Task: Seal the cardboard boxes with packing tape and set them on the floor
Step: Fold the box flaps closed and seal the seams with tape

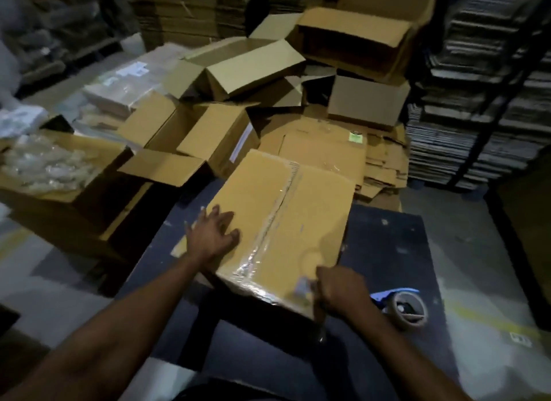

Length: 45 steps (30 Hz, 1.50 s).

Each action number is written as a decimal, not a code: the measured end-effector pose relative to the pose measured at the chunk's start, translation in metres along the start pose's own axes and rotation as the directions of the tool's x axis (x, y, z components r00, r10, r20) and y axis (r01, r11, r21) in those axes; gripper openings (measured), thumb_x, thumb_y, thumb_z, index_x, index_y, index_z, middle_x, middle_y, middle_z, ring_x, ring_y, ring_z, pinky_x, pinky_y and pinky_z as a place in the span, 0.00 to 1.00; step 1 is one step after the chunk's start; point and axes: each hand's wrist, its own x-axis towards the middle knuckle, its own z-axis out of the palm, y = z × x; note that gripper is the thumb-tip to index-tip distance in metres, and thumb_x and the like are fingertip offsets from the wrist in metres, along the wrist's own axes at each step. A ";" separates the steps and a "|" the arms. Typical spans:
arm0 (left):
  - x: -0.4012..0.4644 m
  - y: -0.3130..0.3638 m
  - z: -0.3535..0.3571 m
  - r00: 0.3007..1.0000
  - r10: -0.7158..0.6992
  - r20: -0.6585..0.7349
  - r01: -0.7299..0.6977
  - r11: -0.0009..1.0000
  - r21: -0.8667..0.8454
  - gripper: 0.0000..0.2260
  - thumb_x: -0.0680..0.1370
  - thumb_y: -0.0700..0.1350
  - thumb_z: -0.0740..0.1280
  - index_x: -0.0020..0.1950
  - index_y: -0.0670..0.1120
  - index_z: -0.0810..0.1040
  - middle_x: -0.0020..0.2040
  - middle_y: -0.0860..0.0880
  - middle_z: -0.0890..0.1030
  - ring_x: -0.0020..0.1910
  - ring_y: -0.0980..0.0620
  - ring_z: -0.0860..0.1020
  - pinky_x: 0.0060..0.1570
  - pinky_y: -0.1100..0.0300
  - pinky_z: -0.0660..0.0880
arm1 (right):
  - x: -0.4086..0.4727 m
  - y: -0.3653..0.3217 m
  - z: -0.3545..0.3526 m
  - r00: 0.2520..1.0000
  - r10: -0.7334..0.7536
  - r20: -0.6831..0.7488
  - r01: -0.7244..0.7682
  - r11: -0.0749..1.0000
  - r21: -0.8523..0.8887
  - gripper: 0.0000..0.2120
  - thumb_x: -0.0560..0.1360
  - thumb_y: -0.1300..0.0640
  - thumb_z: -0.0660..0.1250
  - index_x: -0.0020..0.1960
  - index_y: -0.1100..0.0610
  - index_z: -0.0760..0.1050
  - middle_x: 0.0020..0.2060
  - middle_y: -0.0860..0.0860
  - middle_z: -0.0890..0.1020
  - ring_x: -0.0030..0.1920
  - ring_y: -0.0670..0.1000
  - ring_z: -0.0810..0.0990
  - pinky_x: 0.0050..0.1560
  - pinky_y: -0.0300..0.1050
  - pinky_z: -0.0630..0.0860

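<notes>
A closed cardboard box (313,209) lies on a dark table top (387,251), with clear packing tape (262,248) running along its middle seam. My left hand (213,232) rests flat on the box's left flap with fingers spread. At the box's near right corner my right hand (343,290) is curled around the edge, where a strip of tape hangs down. A tape dispenser with a blue handle and a roll (408,308) lies on the table just right of that hand.
Several open, empty boxes (214,138) are piled on the floor beyond the table. Flattened cardboard (384,168) is stacked behind the box. An open box of clear plastic items (50,165) stands at the left. Dark shelving with stacked sheets (483,81) fills the right.
</notes>
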 end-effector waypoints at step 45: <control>-0.072 0.048 0.058 0.993 0.118 0.019 -0.117 0.993 -0.021 0.36 0.79 0.73 0.50 0.81 0.56 0.63 0.84 0.37 0.48 0.83 0.37 0.45 0.78 0.36 0.49 | 0.047 0.073 -0.007 0.955 0.223 -0.195 -0.162 0.944 0.288 0.26 0.78 0.36 0.64 0.74 0.43 0.70 0.75 0.56 0.68 0.74 0.62 0.64 0.67 0.60 0.69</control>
